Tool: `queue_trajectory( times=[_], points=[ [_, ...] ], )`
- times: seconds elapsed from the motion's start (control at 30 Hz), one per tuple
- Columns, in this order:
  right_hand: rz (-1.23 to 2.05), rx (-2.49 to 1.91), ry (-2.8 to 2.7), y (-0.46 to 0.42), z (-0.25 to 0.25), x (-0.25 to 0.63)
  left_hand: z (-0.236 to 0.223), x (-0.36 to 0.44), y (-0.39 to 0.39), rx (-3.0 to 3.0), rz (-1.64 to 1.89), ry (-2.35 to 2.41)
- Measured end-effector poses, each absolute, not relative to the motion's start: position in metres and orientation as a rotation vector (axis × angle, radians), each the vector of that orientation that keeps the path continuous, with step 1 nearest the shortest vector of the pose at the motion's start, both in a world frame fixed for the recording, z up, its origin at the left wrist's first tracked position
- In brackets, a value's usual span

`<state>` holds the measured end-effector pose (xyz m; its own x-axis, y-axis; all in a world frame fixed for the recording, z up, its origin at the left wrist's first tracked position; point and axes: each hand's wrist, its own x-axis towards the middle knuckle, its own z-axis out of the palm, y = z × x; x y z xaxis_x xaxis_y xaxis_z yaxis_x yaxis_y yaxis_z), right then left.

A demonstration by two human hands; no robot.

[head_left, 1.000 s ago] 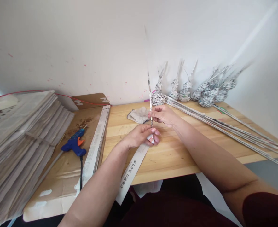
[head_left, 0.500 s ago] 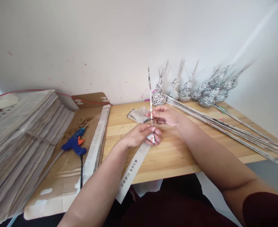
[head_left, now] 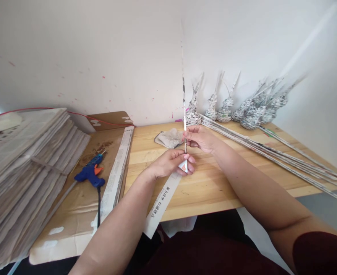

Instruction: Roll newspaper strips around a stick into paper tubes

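A thin rolled newspaper tube [head_left: 185, 109] stands upright between my hands, its top end high against the wall. My left hand [head_left: 175, 162] pinches the lower end, where a flat newspaper strip [head_left: 161, 204] runs into the roll. The strip's loose end slants down past the table's front edge and carries dark printed characters. Just above, my right hand [head_left: 198, 138] grips the tube between thumb and fingers. Behind the hands lies a pale crumpled cloth [head_left: 169, 138], partly covered by the tube and right fingers.
Several woven paper figures [head_left: 226, 110] stand along the wall, with long paper tubes [head_left: 271, 154] lying in front. To the left, a blue glue gun [head_left: 90, 173] rests on cardboard [head_left: 68, 217] beside paper strips [head_left: 119, 164] and a tall newspaper stack [head_left: 36, 164].
The tube reaches much higher above my hands than before. The flat strip's loose end has drawn up slightly toward my left hand. Both hands stay in nearly the same place.
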<state>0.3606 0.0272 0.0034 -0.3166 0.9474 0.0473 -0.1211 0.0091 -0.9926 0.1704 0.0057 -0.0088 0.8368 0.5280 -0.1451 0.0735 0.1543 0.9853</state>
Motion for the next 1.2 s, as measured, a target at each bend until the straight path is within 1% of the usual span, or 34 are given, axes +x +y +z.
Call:
queue_trajectory(
  times=[0.1, 0.27, 0.43, 0.5, 0.8, 0.97, 1.13, 1.2],
  points=[
    [1.530, -0.904, -1.426, 0.026, 0.005, 0.361, -0.009, 0.171, 0.006, 1.387, 0.348, 0.551],
    [1.374, -0.942, -1.406, 0.025, 0.008, 0.358, -0.009, 0.172, 0.008, 1.403, 0.352, 0.573],
    [1.590, -0.922, -1.456, 0.023, 0.010, 0.364, -0.011, 0.169, 0.009, 1.385, 0.364, 0.495],
    [1.621, -0.922, -1.459, 0.024, 0.008, 0.366, -0.010, 0.169, 0.009, 1.386, 0.362, 0.485],
    [1.472, -0.961, -1.392, 0.024, 0.008, 0.357, -0.011, 0.170, 0.007, 1.359, 0.357, 0.493],
    [1.444, -0.998, -1.404, 0.023, 0.009, 0.355, -0.011, 0.172, 0.007, 1.368, 0.375, 0.523],
    [1.270, -1.051, -1.361, 0.023, 0.008, 0.349, -0.014, 0.173, 0.010, 1.373, 0.413, 0.557],
    [1.273, -1.042, -1.337, 0.024, 0.007, 0.349, -0.015, 0.172, 0.011, 1.377, 0.431, 0.556]
  ],
)
